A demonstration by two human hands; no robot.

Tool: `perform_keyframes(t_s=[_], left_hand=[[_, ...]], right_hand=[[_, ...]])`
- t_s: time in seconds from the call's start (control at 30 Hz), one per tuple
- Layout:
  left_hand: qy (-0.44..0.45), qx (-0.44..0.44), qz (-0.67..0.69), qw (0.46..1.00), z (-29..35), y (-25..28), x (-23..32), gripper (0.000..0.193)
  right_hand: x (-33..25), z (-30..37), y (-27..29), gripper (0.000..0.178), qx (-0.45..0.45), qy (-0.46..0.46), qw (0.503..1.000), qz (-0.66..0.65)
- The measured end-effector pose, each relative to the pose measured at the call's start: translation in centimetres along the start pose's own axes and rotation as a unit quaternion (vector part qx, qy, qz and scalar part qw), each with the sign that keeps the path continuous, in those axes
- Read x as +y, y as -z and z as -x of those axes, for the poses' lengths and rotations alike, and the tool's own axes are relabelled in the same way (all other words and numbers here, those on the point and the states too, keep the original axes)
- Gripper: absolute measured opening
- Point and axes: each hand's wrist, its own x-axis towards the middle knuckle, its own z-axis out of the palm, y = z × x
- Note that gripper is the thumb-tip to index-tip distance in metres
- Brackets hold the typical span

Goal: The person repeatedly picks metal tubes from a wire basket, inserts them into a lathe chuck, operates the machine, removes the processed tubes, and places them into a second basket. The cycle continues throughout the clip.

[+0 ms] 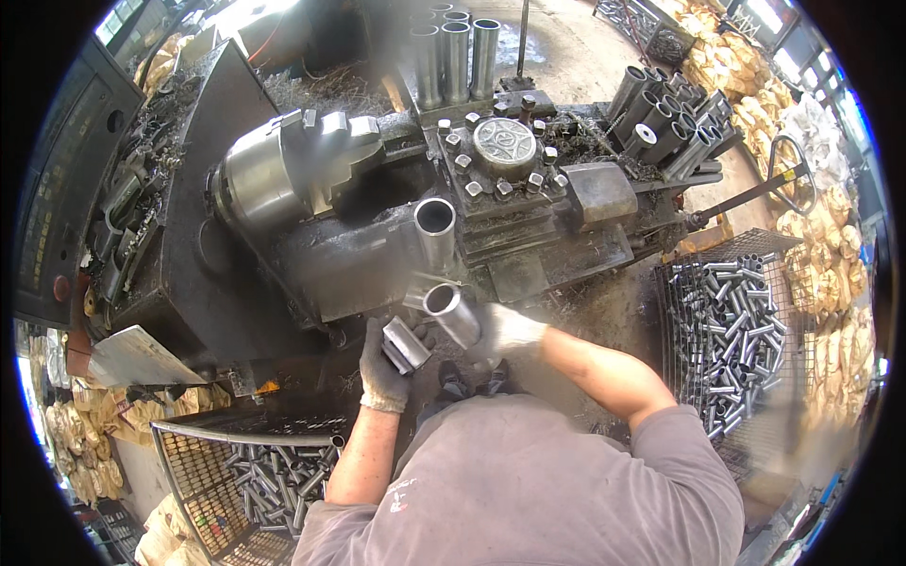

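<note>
My left hand (385, 370), in a grey work glove, is closed round a small grey metal block (406, 346) with a grooved side. My right hand (502, 332), in a pale glove, grips a short steel tube (451, 311), tilted with its open end up and toward the lathe. A thin bright piece beside that tube is blurred, so I cannot tell what it is. Just beyond the hands, another steel tube (435, 236) stands upright on the lathe. The lathe's chuck (269, 170) is at the left, and its tool post (505, 146) with square-headed bolts is to the right.
Several tubes (456, 61) stand at the back of the lathe, and more dark tubes (665, 123) are stacked at its right end. Wire baskets of cut tubes stand at right (793, 321) and lower left (193, 509). A long handle (750, 196) juts out at right.
</note>
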Motion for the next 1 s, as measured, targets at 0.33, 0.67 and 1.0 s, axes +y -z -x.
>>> perform_keyframes(t_s=[0.33, 0.67, 1.0], left_hand=[[-0.355, 0.037, -0.746, 0.563, -9.5, -14.6, 0.7, 0.072], [-0.231, -0.011, -0.202, 0.952, -6.3, -5.4, 8.5, 0.064], [-0.131, -0.036, -0.059, 0.989, -5.8, -0.5, 7.3, 0.089]], right_hand=[[3.1, 3.7, 6.9, 0.045, 0.382, 0.002, 0.917, 0.112], [-3.8, 0.1, -2.0, 0.042, 0.217, 0.152, 0.919, 0.293], [-8.5, -4.4, 2.6, 0.044, 0.160, 0.091, 0.970, -0.157]])
